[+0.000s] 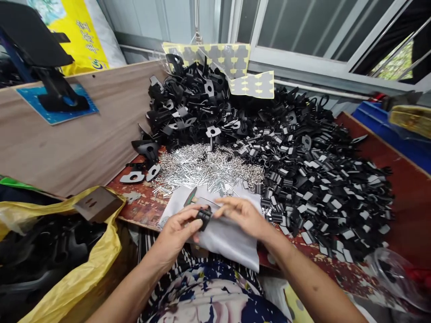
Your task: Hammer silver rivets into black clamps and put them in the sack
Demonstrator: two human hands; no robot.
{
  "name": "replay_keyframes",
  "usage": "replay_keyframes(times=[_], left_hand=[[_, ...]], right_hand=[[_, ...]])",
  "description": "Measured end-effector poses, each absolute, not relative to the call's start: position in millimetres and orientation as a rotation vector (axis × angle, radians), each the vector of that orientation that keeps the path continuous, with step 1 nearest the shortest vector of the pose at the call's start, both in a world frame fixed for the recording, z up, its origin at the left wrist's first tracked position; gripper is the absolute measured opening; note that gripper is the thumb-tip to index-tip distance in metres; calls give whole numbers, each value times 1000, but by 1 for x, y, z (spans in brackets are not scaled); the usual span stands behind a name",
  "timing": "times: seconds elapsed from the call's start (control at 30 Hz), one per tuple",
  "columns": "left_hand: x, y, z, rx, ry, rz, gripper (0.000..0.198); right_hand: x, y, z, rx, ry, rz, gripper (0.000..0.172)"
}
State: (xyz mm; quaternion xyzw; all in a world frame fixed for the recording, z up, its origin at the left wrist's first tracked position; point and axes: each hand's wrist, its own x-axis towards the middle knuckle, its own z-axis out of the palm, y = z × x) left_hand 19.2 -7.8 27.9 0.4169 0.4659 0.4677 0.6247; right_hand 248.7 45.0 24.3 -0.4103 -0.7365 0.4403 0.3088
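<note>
My left hand (181, 226) is closed on a small black plastic part (204, 217), pinching it between thumb and fingers above a light grey sheet. Just right of it, my right hand (243, 216) has its thumb and fingertips together near the part. A thin line, perhaps a metal pin, shows by those fingertips, but it is too fine to be sure. Behind my hands lies a heap of silvery metal pins and springs (208, 166). A thin green-and-dark pointed object (190, 196) rests on the grey sheet (232, 242) beyond my left fingers.
Black plastic pieces (191, 96) are heaped at the back, and smaller black parts with grey pads (313, 179) spread right. At left stand a wooden board (111, 105) and a yellow bag (84, 287) of black parts. A clear plastic tub (390, 269) sits at the right front.
</note>
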Motion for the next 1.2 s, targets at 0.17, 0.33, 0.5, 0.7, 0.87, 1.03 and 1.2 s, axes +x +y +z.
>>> replay_keyframes(times=[0.17, 0.33, 0.5, 0.7, 0.87, 1.03, 1.2], left_hand=[[11, -14, 19, 880, 1146, 1162, 24], [14, -16, 16, 880, 1156, 1123, 25], [24, -10, 21, 891, 1132, 1034, 28], [35, -10, 21, 893, 1091, 990, 30], [32, -17, 14, 883, 1090, 978, 31], [23, -17, 13, 1007, 1176, 1033, 26], [23, -9, 33, 1818, 1318, 1010, 15]], right_hand=[[274, 118, 17, -1632, -2084, 127, 19], [271, 128, 4, -1540, -2235, -82, 16], [286, 116, 15, -1456, -2281, -4, 19], [294, 125, 16, -1503, -2288, 2, 19], [279, 135, 11, -1473, -2339, 68, 13], [275, 124, 25, -1431, -2315, 249, 17], [273, 65, 52, -1152, -2161, 1279, 7]])
